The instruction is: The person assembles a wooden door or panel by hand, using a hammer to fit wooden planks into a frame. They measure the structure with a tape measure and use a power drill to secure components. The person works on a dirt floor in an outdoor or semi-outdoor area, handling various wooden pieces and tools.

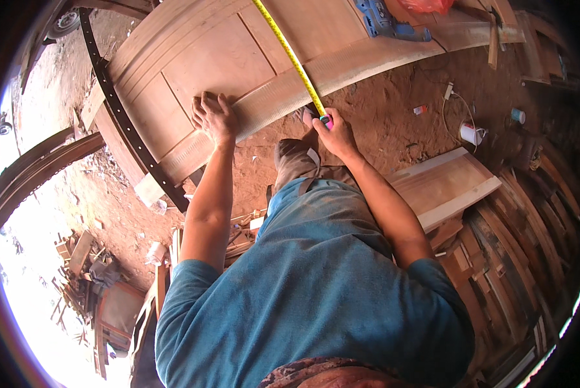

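A large panelled wooden door [215, 64] lies flat in front of me. My left hand [215, 118] rests on it near its close edge, fingers spread and holding nothing. At the door's near edge, my right hand [336, 134] is closed round a tape measure [327, 121]. The yellow blade [288, 48] runs out from it across the door's width and leaves the picture at the top. Most of the tape's case is hidden by my fingers. Farther right on the door lies a blue power tool [388, 24].
A perforated dark metal strip [123, 119] crosses the door's left end. Something red [427, 5] lies at the far right. A white cup [472, 134] and a cable sit on the dirt floor. Another wooden panel [442, 184] and stacked planks [510, 246] are at my right, scrap wood [79, 252] at lower left.
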A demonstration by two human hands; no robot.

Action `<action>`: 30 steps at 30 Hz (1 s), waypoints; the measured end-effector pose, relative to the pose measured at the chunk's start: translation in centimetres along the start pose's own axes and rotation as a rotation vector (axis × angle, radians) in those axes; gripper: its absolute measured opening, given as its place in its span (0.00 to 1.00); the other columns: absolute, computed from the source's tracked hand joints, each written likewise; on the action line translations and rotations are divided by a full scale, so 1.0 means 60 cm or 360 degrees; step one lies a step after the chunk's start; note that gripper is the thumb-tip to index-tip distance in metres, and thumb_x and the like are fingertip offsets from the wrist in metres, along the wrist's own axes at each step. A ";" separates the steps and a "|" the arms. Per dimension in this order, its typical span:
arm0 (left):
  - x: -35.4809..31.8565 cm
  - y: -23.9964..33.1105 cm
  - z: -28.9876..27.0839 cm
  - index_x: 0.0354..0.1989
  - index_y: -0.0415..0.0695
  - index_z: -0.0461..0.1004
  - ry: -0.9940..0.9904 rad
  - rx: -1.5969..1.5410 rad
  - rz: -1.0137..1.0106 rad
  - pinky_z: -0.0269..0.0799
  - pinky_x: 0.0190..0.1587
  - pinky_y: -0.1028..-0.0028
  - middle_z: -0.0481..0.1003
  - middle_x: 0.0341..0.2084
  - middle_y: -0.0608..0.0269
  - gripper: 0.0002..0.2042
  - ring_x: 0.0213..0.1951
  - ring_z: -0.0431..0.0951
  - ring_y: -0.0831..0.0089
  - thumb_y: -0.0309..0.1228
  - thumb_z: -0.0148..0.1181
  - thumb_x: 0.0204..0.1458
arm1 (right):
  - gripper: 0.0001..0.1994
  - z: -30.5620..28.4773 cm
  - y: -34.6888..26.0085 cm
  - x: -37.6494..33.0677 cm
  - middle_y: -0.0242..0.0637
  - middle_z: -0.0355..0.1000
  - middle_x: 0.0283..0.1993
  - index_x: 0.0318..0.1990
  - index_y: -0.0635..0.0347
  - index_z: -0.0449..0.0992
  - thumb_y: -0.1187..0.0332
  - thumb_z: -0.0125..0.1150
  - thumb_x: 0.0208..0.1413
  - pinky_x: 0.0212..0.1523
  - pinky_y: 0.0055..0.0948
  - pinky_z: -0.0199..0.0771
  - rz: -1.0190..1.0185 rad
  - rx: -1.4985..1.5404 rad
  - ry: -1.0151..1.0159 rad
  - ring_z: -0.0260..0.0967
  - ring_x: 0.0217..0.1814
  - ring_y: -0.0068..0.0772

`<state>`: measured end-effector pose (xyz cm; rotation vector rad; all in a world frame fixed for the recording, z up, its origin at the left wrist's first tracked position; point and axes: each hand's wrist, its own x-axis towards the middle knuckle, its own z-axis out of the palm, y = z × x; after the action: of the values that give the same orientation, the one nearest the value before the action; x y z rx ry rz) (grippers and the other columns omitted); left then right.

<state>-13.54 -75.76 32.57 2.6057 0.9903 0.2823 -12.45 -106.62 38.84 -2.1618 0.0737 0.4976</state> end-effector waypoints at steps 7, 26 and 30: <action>0.001 0.000 -0.004 0.66 0.44 0.62 -0.0028 0.0032 -0.0025 0.37 0.72 0.52 0.55 0.68 0.44 0.31 0.71 0.50 0.50 0.53 0.49 0.61 | 0.19 0.011 0.009 0.005 0.48 0.77 0.35 0.46 0.63 0.72 0.58 0.65 0.56 0.37 0.41 0.75 -0.0024 0.0017 0.0039 0.76 0.37 0.48; 0.011 0.022 0.003 0.52 0.44 0.73 0.0214 -0.0019 0.0160 0.57 0.64 0.53 0.68 0.57 0.47 0.19 0.61 0.65 0.49 0.44 0.57 0.60 | 0.16 -0.263 0.035 0.120 0.28 0.69 0.32 0.49 0.59 0.74 0.60 0.63 0.60 0.34 0.27 0.72 -0.0084 0.0294 0.0051 0.67 0.32 0.21; -0.020 0.158 -0.041 0.44 0.43 0.75 -0.0013 -0.0703 0.0087 0.70 0.52 0.59 0.75 0.41 0.49 0.11 0.47 0.76 0.53 0.34 0.63 0.56 | 0.15 -0.230 -0.002 0.133 0.28 0.68 0.35 0.53 0.59 0.71 0.59 0.53 0.67 0.31 0.25 0.74 0.0085 0.0783 -0.0530 0.65 0.32 0.17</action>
<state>-9.42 -82.59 38.34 2.2299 0.7524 0.4477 -0.66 -116.42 43.14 -1.5811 0.0618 0.7756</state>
